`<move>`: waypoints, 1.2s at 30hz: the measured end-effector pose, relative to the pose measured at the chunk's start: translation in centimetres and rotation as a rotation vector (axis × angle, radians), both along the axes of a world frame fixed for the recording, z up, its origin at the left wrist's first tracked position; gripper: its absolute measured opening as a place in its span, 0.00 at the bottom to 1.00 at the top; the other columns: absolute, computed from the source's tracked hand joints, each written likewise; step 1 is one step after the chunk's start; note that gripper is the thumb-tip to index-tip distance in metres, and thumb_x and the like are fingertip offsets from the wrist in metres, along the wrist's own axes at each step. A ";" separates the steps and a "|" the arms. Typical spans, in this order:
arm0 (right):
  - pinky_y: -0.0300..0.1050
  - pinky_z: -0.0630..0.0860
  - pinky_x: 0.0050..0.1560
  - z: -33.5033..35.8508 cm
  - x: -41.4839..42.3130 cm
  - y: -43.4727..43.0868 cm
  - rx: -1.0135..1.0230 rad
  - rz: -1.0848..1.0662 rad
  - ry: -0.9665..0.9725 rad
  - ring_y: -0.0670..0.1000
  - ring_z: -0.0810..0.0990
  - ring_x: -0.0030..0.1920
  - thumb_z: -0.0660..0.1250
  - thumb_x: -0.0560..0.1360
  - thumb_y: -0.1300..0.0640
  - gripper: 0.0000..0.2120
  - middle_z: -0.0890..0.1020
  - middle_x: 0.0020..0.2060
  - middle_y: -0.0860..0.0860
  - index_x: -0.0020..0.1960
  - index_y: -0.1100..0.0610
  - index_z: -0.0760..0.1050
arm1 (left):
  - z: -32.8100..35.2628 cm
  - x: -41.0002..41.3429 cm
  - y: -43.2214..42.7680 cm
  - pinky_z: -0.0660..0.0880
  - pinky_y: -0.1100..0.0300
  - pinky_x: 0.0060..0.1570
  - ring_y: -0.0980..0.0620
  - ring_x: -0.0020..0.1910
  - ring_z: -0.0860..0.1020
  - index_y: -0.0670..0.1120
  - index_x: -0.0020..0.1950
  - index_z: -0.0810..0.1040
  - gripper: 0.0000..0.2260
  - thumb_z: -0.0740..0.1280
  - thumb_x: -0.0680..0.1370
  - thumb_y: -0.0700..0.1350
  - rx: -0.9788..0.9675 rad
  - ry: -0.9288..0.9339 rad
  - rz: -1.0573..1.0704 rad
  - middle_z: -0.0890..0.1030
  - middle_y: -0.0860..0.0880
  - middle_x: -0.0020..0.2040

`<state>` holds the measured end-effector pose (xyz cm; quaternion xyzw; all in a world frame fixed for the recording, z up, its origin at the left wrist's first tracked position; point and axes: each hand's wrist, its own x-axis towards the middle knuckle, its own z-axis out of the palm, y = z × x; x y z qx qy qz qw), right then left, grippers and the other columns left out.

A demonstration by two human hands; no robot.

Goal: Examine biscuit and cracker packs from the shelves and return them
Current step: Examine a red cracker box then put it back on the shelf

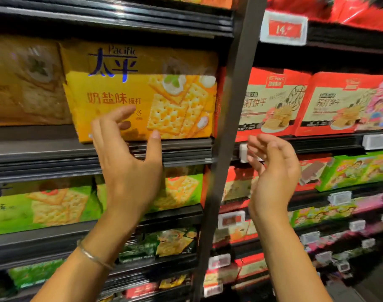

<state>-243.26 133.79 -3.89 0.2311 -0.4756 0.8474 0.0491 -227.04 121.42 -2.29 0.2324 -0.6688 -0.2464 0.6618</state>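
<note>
Two hands up, both empty. Left hand (pixel 127 168) spread wide at low edge of yellow cracker pack (pixel 121 88) on shelf (pixel 44 149). Right hand (pixel 273 171) loosely open, right of pack, past post (pixel 229 105).

The yellow pack (pixel 125 88) fills its spot. A brown pack (pixel 27 83) sits tight on its left and a grey post (pixel 229 127) stands close on its right, so no gap shows at the sides. Above it is a thin dark gap under the next shelf (pixel 121 20) (just a slit). The near side is open air. The left hand (pixel 129 168) hangs there before the yellow pack. The right hand (pixel 271 177) is right of the post, before red packs (pixel 271 101) standing side by side.
</note>
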 end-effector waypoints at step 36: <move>0.35 0.69 0.63 4.5 -21.1 5.5 0.462 0.413 0.235 0.39 0.75 0.64 0.67 0.82 0.50 0.27 0.75 0.71 0.47 0.79 0.55 0.67 | 2.5 -22.1 14.1 0.53 0.50 0.82 0.52 0.84 0.50 0.46 0.85 0.55 0.36 0.66 0.83 0.57 0.251 -0.218 0.077 0.56 0.43 0.84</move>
